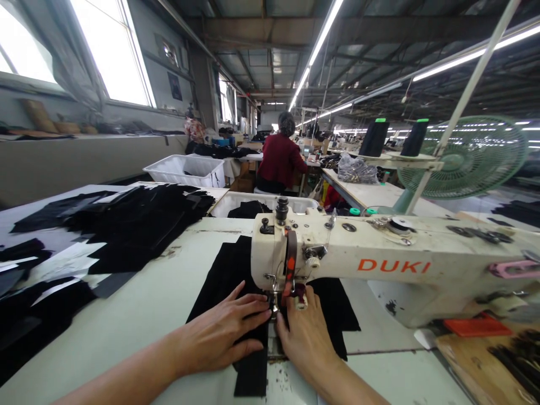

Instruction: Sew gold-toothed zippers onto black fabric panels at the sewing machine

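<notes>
Black fabric [221, 281] lies under the needle area of a cream sewing machine [337, 247] marked DUKI. On its left part rests my left hand [230, 326], palm down with the fingers stretched out and their tips close to the presser foot [275, 304]. Just right of the foot is my right hand [304, 326], its fingers bent and partly hidden behind the machine head. Whether those fingers pinch anything cannot be made out. More black fabric [337, 306] extends to the right beyond that hand.
Piles of black cut pieces [147, 219] cover the table's left side. White plastic bins [189, 169] stand behind it. A person in a dark red top [278, 160] sits ahead. Thread cones [374, 138] and a green fan [464, 157] are at right, an orange tray [476, 325] below.
</notes>
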A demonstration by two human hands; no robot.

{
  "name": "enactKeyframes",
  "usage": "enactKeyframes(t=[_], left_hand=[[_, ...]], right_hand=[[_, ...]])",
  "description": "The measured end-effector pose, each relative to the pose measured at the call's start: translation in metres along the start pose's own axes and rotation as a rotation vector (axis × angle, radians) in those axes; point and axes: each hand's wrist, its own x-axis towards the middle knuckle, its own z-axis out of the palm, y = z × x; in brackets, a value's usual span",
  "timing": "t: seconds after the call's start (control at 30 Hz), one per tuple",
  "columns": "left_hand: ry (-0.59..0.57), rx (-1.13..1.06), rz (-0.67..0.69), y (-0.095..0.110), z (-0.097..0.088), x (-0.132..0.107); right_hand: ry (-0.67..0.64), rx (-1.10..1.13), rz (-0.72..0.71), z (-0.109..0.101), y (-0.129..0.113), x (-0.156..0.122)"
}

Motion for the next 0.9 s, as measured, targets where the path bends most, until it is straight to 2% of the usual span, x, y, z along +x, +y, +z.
enactKeyframes(t=[0.17,0.27,0.4,0.47,0.53,0.6,0.73,0.9], left_hand=[[0.013,-0.033,-0.002,-0.001,0.000,-0.001],[0.010,-0.028,-0.017,0.000,0.000,-0.002],[0.046,-0.039,-0.016,0.003,0.001,-0.004],[0.072,-0.046,-0.015,0.004,0.001,-0.004],[0.101,-0.051,-0.015,0.006,0.002,-0.001],[0.137,-0.067,-0.018,0.008,0.003,0.002],[0.223,-0.116,-0.056,0.007,0.012,0.008],[0.276,-0.158,-0.097,-0.005,0.024,0.009]], right_hand=[[0.011,-0.006,0.023,0.012,0.000,0.026],[0.021,0.010,-0.022,0.009,0.006,0.027],[0.029,0.051,-0.146,-0.014,0.021,0.004],[0.057,0.062,-0.266,-0.023,0.028,-0.007],[0.074,0.085,-0.398,-0.025,0.031,-0.012],[0.058,0.110,-0.465,-0.020,0.030,-0.011],[0.011,0.165,-0.344,-0.009,0.022,-0.003],[0.032,0.210,-0.195,-0.008,0.016,0.004]])
